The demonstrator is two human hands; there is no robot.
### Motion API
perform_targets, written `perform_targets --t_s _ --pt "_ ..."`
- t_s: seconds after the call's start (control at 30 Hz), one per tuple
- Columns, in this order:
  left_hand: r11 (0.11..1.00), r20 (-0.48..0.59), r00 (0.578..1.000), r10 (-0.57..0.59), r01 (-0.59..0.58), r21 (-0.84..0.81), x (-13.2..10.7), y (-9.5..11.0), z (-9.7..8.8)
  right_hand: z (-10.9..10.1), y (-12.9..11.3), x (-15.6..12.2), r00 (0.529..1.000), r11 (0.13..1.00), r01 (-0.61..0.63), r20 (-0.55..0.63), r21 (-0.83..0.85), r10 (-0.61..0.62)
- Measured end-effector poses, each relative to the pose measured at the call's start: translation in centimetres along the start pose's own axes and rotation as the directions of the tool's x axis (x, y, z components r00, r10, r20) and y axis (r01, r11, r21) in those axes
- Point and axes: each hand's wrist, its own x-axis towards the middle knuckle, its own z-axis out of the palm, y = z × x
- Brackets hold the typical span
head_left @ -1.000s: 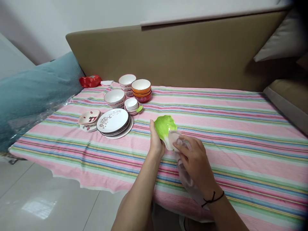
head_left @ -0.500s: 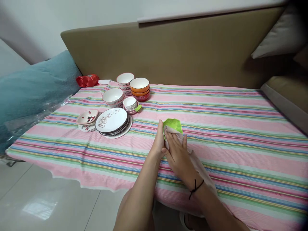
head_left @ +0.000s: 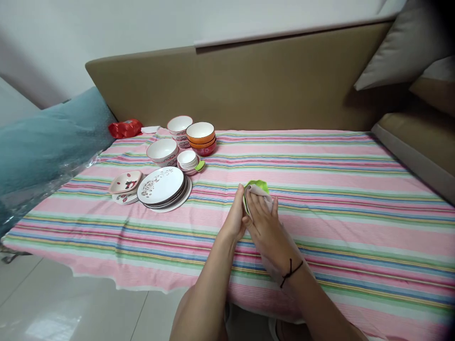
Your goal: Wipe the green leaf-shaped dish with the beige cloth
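A bright green dish with a wavy, leaf-like rim (head_left: 261, 183) is held by my left hand (head_left: 234, 215) along its left side. My right hand (head_left: 265, 227) presses a pale grey cloth (head_left: 262, 192) against the inside of the dish, its fingers lying close together over the cloth. Cloth and fingers cover most of the dish, and part of the cloth hangs below my right wrist. The left fingers behind the dish are hidden.
On the striped cover (head_left: 320, 166), to the left, stand stacked plates (head_left: 161, 185), square dishes (head_left: 125, 183), white bowls (head_left: 162, 149), orange and red bowls (head_left: 201, 133) and small white bowls (head_left: 186, 157). A red package (head_left: 125, 128) lies by the blue cushion (head_left: 60, 137).
The cloth and my right fingers now cover more of the green dish, so less green shows. My left hand keeps its hold. The whole view has shifted slightly.
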Motion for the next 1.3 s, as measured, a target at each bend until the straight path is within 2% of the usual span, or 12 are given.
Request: perform_targets --t_s 0.13,0.2,0.3,0.4,0.5,0.6,0.7,0.83,0.93,1.07,1.17,1.3 --pt "0.998 0.015 0.998 0.064 -0.064 0.012 0.4 -0.2 0.1 -0.5 0.0 0.1 1.000 0.998 0.000 0.026 0.064 -0.002" --pt "0.992 -0.029 0.993 0.118 -0.119 -0.039 0.6 0.5 -0.1 -1.1 -0.7 -0.4 0.997 0.990 0.014 0.078 0.142 -0.025" --pt "0.963 -0.122 0.960 0.253 -0.261 -0.061 0.6 2.1 -0.9 -1.9 -2.0 -1.0 0.992 0.977 0.015 0.122 0.215 -0.042" --pt "0.941 -0.138 0.934 0.329 -0.336 -0.029 0.5 3.0 -1.4 -2.1 -2.4 -1.2 0.990 0.975 0.022 0.132 0.219 -0.052" --pt "0.960 -0.097 0.955 0.281 -0.281 0.006 0.5 2.6 -1.3 -1.6 -2.0 -0.9 0.990 0.983 0.033 0.131 0.180 -0.057" --pt "0.989 -0.031 0.989 0.146 -0.145 0.020 0.5 1.3 -0.8 -1.1 -1.1 -0.2 0.992 0.994 0.037 0.113 0.101 -0.049" --pt "0.999 0.021 0.999 0.036 -0.037 0.027 0.4 0.0 -0.4 -0.8 -0.1 0.4 0.995 0.999 0.021 0.096 0.040 -0.025" --pt "0.999 0.034 0.999 0.014 -0.016 0.045 0.3 -0.7 -0.4 -0.5 0.4 0.8 0.996 0.997 -0.037 0.082 0.069 0.032" --pt "0.999 0.025 0.999 0.019 -0.020 0.037 0.4 -0.6 -0.6 -1.0 -0.2 0.7 0.995 0.981 -0.034 0.095 0.190 0.016" --pt "0.987 -0.073 0.986 0.150 -0.153 -0.040 1.0 0.5 -0.8 -2.1 -1.7 0.0 0.993 0.940 0.015 0.105 0.339 -0.054" --pt "0.947 -0.154 0.946 0.285 -0.303 -0.107 1.4 1.6 -1.1 -2.0 -2.6 -0.7 0.999 0.960 -0.005 0.051 0.281 -0.010" --pt "0.912 -0.203 0.913 0.354 -0.385 -0.141 1.4 2.3 -1.3 -0.8 -3.3 -0.9 0.997 0.975 -0.071 -0.011 0.211 0.075"
